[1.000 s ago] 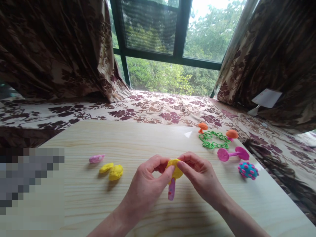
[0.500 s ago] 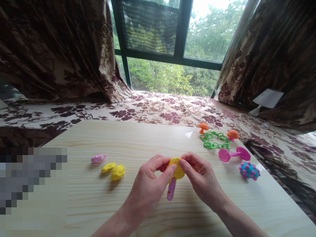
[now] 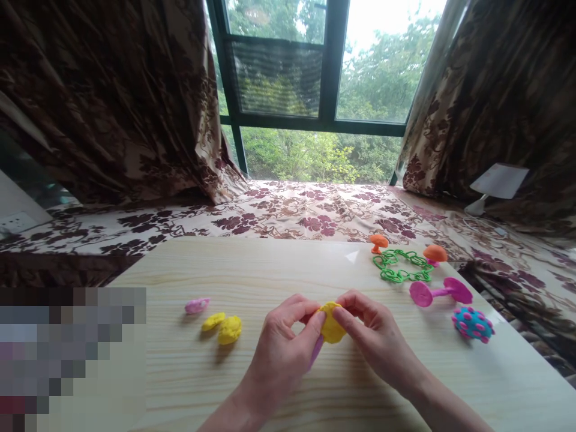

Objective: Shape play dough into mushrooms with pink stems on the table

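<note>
Between both hands, above the table, is a flattened round piece of yellow modelling clay [image 3: 332, 327]. My left hand [image 3: 285, 336] pinches its left edge between thumb and fingers. My right hand [image 3: 378, 336] grips the upper right edge in the same way. A pinkish-purple clay stick [image 3: 316, 353] joins the yellow piece from below, largely hidden behind my left thumb. To the left on the table lie a yellow clay lump [image 3: 230, 330], a flatter yellow clay piece [image 3: 213, 321] and a small pink clay piece [image 3: 197, 306].
On the table's [image 3: 270, 270] right side are a green clay chain [image 3: 400, 275], two orange mushroom shapes, one at the back [image 3: 378, 241] and one further right [image 3: 435, 253], a pink dumbbell shape [image 3: 440, 292] and a blue ball with pink dots [image 3: 473, 324]. A white lamp [image 3: 499, 181] stands behind.
The yellow disc has been turned in my fingers, and its purple stick has swung behind my left thumb. The view has tilted up and left, so everything sits lower and further right.
</note>
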Tool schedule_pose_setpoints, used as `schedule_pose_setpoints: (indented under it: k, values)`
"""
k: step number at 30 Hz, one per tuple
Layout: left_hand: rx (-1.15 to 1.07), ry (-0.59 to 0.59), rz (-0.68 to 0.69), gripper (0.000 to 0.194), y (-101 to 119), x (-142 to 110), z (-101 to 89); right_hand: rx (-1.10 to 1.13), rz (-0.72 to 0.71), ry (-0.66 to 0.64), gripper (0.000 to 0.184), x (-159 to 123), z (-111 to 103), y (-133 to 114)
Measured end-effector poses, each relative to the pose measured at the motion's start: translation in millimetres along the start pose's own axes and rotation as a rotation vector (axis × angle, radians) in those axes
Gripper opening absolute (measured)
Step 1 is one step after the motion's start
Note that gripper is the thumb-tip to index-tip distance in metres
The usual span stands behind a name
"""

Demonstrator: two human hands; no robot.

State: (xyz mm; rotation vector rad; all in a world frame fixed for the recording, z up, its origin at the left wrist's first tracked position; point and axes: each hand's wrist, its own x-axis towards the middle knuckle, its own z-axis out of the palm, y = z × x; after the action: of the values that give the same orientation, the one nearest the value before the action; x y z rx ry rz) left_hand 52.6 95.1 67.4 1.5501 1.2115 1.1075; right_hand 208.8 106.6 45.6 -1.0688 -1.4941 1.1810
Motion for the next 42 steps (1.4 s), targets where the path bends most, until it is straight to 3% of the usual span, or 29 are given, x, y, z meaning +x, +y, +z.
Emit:
schedule_pose_setpoints:
  k: [4, 6, 10, 13, 16, 20, 24, 26, 28, 32, 37, 40, 42]
  values:
    - [-0.299, 0.025, -0.255, 0.031, 3, 4, 4.2, 0.227, 0.066, 0.070, 0.027, 5, 6, 10]
    - [-0.404, 0.040, -0.313, 0.036, 9, 4, 3.9, 0.263, 0.052, 0.104, 0.031, 6, 9, 9]
    - [-0.399, 0.069, -0.243, 0.033, 29, -8, -2.4, 0.273, 0.008, 0.141, 0.041, 2, 7, -11]
    - [-0.353, 0.167, -0.201, 0.037, 44, -32, -1.6, 0.287, -0.023, 0.158, 0.043, -16, 5, -35]
    - [-0.376, 0.288, -0.175, 0.043, 52, -68, 9.5, 0.312, -0.051, 0.164, 0.037, -48, 7, -57]
    - [-0.239, 0.336, -0.115, 0.036, 59, -119, 25.4, 0.386, -0.083, 0.163, 0.027, -105, 17, -71]
    - [0.007, 0.390, 0.082, 0.022, 75, -159, 32.7, 0.279, -0.197, 0.236, 0.027, -156, 26, -77]
    - [0.045, 0.399, 0.189, 0.017, 83, -174, 36.0, 0.206, -0.278, 0.251, 0.020, -176, 29, -82]
    - [0.018, 0.421, 0.206, 0.021, 90, -188, 39.1, 0.183, -0.330, 0.251, 0.013, -191, 31, -89]
    - [-0.085, 0.345, 0.075, 0.033, 99, -212, 40.1, 0.153, -0.361, 0.248, 0.010, -219, 31, -104]
    - [-0.431, 0.192, 0.045, 0.040, 116, -244, 33.2, 0.095, -0.400, 0.225, 0.010, -255, 36, -127]
    - [-0.361, 0.145, 0.100, 0.028, 128, -261, 27.2, 0.008, -0.491, 0.226, 0.011, -272, 39, -145]
    - [-0.240, 0.183, 0.202, 0.022, 134, -270, 22.7, -0.079, -0.544, 0.209, 0.012, -280, 42, -154]
